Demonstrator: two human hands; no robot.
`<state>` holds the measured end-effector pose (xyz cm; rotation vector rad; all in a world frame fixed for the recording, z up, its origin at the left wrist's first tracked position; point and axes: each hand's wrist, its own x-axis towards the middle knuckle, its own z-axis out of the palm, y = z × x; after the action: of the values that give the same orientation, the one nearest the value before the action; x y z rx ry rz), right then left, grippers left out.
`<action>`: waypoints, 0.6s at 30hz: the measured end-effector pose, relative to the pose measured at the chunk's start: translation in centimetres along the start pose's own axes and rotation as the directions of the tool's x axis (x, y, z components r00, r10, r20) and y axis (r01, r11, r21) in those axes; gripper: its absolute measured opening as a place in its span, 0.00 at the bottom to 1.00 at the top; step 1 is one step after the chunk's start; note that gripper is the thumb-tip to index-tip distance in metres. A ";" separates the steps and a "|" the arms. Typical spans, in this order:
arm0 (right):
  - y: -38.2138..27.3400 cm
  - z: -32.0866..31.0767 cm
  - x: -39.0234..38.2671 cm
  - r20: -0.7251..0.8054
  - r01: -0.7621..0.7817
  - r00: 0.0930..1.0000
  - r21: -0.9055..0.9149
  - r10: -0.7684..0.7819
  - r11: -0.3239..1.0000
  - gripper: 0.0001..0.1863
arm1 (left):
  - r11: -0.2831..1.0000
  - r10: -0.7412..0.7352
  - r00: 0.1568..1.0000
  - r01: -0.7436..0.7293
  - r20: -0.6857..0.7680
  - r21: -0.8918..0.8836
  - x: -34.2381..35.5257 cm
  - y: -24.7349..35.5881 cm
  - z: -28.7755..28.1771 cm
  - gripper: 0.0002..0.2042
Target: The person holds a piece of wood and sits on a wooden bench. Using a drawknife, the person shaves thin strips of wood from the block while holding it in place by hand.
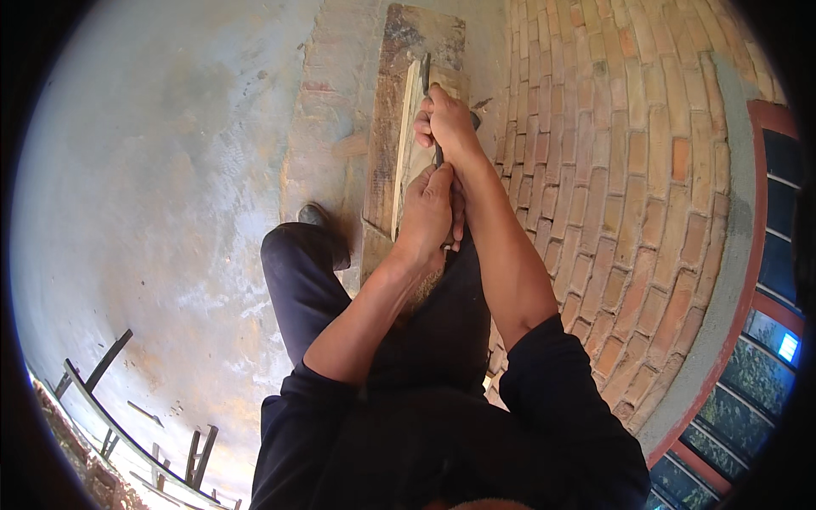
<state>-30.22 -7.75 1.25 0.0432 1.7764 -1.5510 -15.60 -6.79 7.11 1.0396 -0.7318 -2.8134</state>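
A thin dark metal bar (426, 68) lies lengthwise over a pale piece of wood (409, 140), its far end sticking out past my hands. My right hand (448, 123) is closed round the bar farther from me. Closer in, my left hand (429, 204) grips near the bar's close end, thumb on top and fingers curled under. A small dark part (475, 121) shows at the right edge of my right hand; what it belongs to is hidden. The pale wood rests on a worn, stained wooden bench plank (384, 119).
My leg (293, 255) and shoe (313, 214) are left of the bench. A brick wall (612, 170) rises close on the right, with a red-framed window (778, 229) beyond. Grey concrete floor (170, 187) spreads left. Dark metal frames (200, 455) lie at lower left.
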 end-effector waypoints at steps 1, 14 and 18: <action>-0.2 -0.1 0.3 0.004 -0.027 1.000 0.001 0.027 1.000 0.27 | 1.000 -0.010 1.000 0.010 0.005 0.002 -0.2 -0.5 -0.3 0.15; 1.4 0.0 -1.9 0.045 0.049 0.998 -0.066 -0.046 0.997 0.23 | 1.000 -0.021 0.999 0.021 -0.037 -0.003 -1.5 -1.5 -0.8 0.17; -0.4 0.3 -0.4 0.016 0.063 0.998 -0.050 -0.062 0.997 0.23 | 1.000 0.004 1.000 -0.004 0.016 0.000 -0.8 -1.2 -0.6 0.18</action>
<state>-29.97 -7.97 1.82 -0.0482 1.8206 -1.5461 -14.50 -5.84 6.64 1.0157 -0.7342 -2.8210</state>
